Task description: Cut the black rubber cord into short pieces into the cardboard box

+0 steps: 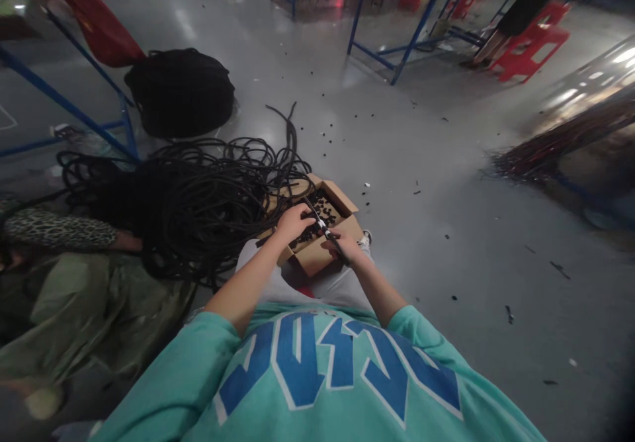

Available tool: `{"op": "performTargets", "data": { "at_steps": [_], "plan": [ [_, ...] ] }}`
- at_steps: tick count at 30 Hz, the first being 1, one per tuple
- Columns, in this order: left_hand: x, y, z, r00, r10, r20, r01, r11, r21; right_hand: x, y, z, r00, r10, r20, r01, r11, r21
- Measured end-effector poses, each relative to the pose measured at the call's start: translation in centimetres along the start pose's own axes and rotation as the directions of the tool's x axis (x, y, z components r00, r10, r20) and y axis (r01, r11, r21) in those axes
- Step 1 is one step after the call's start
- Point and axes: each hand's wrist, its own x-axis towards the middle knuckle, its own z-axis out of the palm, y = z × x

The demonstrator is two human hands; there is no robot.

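Note:
Over an open cardboard box (336, 198) between my knees, both hands work close together. In my right hand (343, 245) is a slim black-handled tool (338, 249) with a bright metal part near its middle, slanting up and left; its exact kind is unclear. My left hand (294, 222) has its fingers closed beside the tool's far end. Whatever it pinches is too small and dark to make out. Many small black pieces (325, 212) lie in the box. Long black cables or tubes (208, 190) are heaped against the box's left side.
Behind the cable heap sits a full black bag (181, 91). A co-worker's patterned sleeve (64, 227) reaches into the heap from the left. Blue-legged tables (387, 58) and a red stool (533, 45) stand farther back. Bundled wires (555, 144) are at right; scraps dot the grey floor (446, 184).

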Motion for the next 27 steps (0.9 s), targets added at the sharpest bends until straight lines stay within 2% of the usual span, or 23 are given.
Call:
{"op": "performTargets", "data": {
  "at_steps": [3,8,13,19,23,27],
  "plan": [
    [0.7,-0.6,0.1,0.998,0.006,0.064,-0.002,0.997,-0.073,0.6,0.2,-0.1,1.0,-0.01,-0.01,0.01,0.999,-0.037],
    [1.3,-1.4,0.3,0.989,-0.088,0.121,0.113,0.969,-0.219,1.1,0.2,-0.1,1.0,-0.015,-0.026,0.012,0.996,-0.092],
    [1.1,-1.5,0.4,0.973,-0.158,0.169,0.213,0.897,-0.386,0.8,-0.1,0.1,0.999,0.02,0.048,-0.023,0.998,0.056],
    [0.4,-0.7,-0.2,0.927,-0.186,0.326,0.36,0.68,-0.638,0.1,-0.5,0.1,0.975,0.078,0.208,-0.132,0.957,0.257],
    [0.4,-0.6,-0.7,0.881,-0.204,0.426,0.465,0.53,-0.709,-0.2,-0.7,0.0,0.949,0.081,0.305,-0.186,0.925,0.331],
    [0.2,-0.7,-1.1,0.831,-0.139,0.538,0.55,0.345,-0.76,-0.2,-0.8,-0.4,0.895,0.089,0.437,-0.299,0.846,0.441]
  ]
}}
